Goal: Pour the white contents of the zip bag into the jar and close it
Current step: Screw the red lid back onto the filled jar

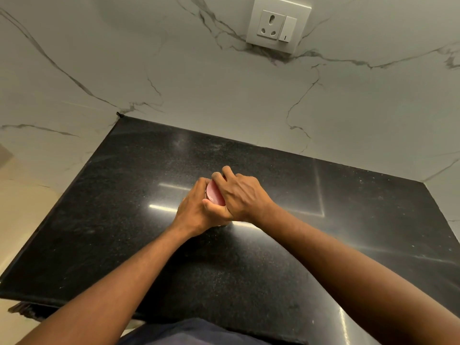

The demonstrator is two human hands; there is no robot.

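1. Judging by how things lie, the task looks near its end. The zip bag is nowhere in view, and the pink lid already sits on the jar, so pouring seems finished and only the closing is left or in progress.
2. Whether the lid is fully tightened cannot be told. It appears tilted toward the left hand, though that may be the wide-angle view.
3. The left hand wraps the jar's side from the left, its fingers curled round the body and its thumb along the near edge of the lid. It appears to steady the jar.
4. The right hand lies over the lid from the right, with fingers bent across the far rim and the palm covering the right part. This grip suits twisting.
5. The jar stands between the two hands, which touch each other at its near side. Almost all of its body is hidden, so its contents and material cannot be seen.
6. The lid is round, flat-topped and matte pink, probably plastic.
7. Beneath the hands is a black polished stone surface, finely speckled and glossy, with bright strips of reflected light on either side of the hands.
8. Beyond the hands rises a white marble-patterned wall with grey veins. High to the right is a white socket plate.
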